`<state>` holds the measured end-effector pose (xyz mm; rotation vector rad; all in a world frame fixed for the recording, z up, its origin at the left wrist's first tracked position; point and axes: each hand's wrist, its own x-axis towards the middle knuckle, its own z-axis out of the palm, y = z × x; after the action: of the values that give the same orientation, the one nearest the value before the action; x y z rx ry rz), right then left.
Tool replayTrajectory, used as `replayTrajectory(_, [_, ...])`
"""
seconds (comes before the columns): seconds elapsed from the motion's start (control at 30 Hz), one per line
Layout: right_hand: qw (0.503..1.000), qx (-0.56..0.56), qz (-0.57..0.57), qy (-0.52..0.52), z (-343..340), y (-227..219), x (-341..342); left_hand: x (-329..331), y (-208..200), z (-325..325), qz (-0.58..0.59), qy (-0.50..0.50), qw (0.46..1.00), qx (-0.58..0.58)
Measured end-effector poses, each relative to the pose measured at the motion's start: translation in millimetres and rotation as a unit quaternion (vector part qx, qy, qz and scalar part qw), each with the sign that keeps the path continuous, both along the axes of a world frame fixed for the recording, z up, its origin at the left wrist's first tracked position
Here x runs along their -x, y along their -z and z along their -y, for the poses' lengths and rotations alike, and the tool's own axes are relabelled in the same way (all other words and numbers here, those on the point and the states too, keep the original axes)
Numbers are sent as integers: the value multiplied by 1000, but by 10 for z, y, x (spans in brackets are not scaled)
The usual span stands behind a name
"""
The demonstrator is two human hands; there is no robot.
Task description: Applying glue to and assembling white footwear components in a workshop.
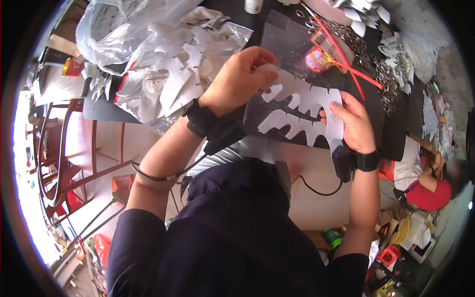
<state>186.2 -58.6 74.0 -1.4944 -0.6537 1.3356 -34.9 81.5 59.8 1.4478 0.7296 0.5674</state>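
Note:
Both hands hold up a white, flat, U-shaped cut-out point(324, 101) with deep notches along its two arms; it looks like felt or foam sheet. My right hand point(355, 123) grips its bent end at the right, thumb on top and fingers behind. At the other end of the upper arm, my left hand point(240, 76) is closed, its fingertips pinching white material there; part of that grip is hidden by the fingers. Beneath the piece lies a transparent mat point(287, 37) on the dark table. To the left of my left hand is a heap of similar white cut-outs point(178, 74).
A clear plastic bag point(106, 34) lies at the far left. Toward the right are a small jar point(316, 60), long red sticks point(339, 52), a heap of metal rings point(354, 42) and more white pieces point(398, 54). Another person in red point(429, 190) sits at the right.

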Motion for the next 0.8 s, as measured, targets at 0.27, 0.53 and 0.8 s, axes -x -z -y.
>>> replayTrajectory(0.27, [994,-72,-61,-58,-508,11,573,564,-74,-411,-30,-131,987,-84])
replayTrajectory(0.53, [978,-63,198,2,-1142,193,742,736,-35,-518,-153,-230,834,-477])
replayTrajectory(0.8, [770,-328,514,-187,-1040,205,1287,1250,195,-29,-373,-196,796,-434])
